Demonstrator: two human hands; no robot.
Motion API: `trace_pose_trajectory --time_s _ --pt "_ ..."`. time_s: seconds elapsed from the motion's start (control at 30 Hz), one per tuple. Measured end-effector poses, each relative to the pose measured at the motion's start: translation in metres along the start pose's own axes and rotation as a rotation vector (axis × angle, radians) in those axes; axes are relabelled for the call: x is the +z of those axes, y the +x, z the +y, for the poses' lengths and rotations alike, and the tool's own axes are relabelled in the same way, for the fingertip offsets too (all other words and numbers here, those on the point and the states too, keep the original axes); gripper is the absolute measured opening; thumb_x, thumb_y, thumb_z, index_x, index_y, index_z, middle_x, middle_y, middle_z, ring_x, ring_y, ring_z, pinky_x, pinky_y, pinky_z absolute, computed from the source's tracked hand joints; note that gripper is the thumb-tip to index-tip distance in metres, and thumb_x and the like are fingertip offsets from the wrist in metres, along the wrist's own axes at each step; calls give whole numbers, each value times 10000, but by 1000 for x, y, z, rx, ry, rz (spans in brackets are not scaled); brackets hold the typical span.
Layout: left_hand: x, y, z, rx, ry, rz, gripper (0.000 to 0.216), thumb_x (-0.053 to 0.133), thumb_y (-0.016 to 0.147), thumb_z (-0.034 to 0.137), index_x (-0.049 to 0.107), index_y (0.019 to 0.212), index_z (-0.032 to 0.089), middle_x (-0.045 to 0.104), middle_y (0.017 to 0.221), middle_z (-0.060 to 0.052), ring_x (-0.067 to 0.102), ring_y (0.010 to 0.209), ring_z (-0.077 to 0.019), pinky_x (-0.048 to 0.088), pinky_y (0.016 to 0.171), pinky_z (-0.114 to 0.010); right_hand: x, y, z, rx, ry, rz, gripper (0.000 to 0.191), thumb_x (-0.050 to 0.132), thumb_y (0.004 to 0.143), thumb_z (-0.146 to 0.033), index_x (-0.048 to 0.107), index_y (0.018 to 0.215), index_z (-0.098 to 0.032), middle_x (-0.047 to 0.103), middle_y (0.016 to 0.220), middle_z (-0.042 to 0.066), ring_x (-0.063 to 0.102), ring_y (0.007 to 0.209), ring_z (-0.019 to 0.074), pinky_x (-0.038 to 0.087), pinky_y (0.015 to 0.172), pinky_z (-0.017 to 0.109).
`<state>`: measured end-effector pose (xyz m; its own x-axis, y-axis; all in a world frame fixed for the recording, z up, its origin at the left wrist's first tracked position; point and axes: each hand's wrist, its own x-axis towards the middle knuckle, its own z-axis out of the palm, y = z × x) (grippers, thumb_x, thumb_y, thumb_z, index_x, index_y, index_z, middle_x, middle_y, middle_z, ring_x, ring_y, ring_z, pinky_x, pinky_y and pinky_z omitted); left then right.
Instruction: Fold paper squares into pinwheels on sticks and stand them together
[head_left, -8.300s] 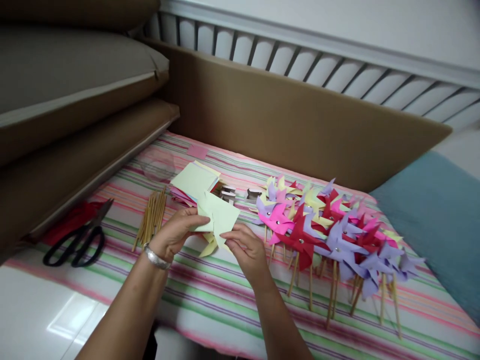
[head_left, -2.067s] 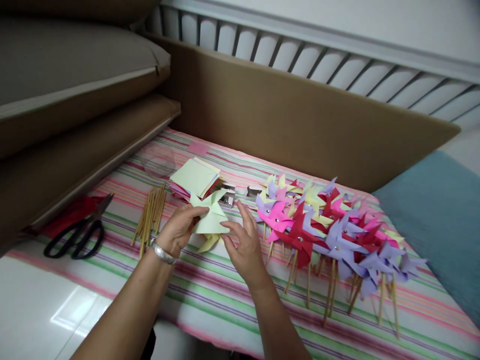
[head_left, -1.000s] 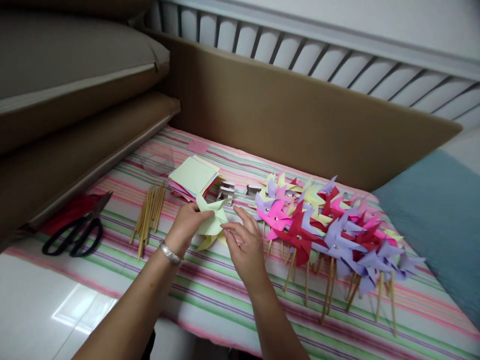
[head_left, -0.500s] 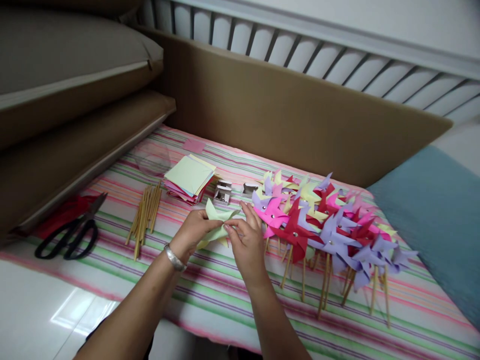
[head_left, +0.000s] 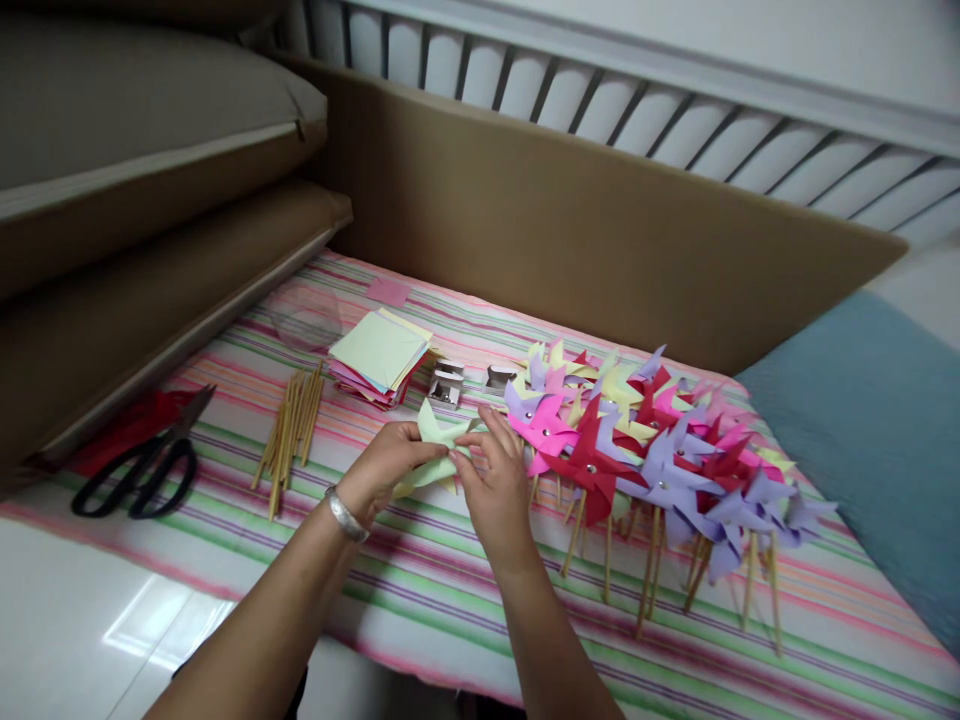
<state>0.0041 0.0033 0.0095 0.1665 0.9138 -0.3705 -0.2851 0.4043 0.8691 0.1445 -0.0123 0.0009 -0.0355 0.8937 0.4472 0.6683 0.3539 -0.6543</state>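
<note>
A pale green paper pinwheel (head_left: 439, 432), partly folded, is held between my two hands above the striped cloth. My left hand (head_left: 386, 462), with a silver bracelet at the wrist, pinches its left side. The thumb and index finger of my right hand (head_left: 491, 480) are closed on its right side, and the other fingers stretch toward the pinwheels. Some yellow paper (head_left: 405, 490) shows beneath my hands. Just beyond are small open boxes (head_left: 445, 384) and a stack of coloured paper squares (head_left: 380, 350).
Finished pinwheels on sticks (head_left: 660, 480) lie piled at right. Bundled wooden sticks (head_left: 289, 430) and black-handled scissors (head_left: 146, 465) are at left, the scissors beside red material (head_left: 127, 430). A brown board (head_left: 585, 230) stands behind; brown cushions (head_left: 165, 230) are stacked at left.
The right fingers have brought a paper point inward toward the middle of the green pinwheel. Both hands stay in almost the same place; the other things have not moved.
</note>
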Motion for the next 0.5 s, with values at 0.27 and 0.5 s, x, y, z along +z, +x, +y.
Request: trace_pose_trajectory --time_s 0.27,0.5 --pt "0 -2 3 -18 -72 -66 308 774 500 208 712 779 91 707 678 -55 611 584 -144 443 597 -242 0 1 -4 101 91 59 291 600 739 -184 548 1025 -192 526 1280 113 435 1221 235 334 1019 450" --pt "-2 2 2 8 -65 33 251 756 493 198 700 715 96 711 652 -60 626 559 -164 457 569 -255 -6 5 3 447 578 132 506 614 743 -360 477 1204 -200 521 1289 125 517 1155 237 423 944 426"
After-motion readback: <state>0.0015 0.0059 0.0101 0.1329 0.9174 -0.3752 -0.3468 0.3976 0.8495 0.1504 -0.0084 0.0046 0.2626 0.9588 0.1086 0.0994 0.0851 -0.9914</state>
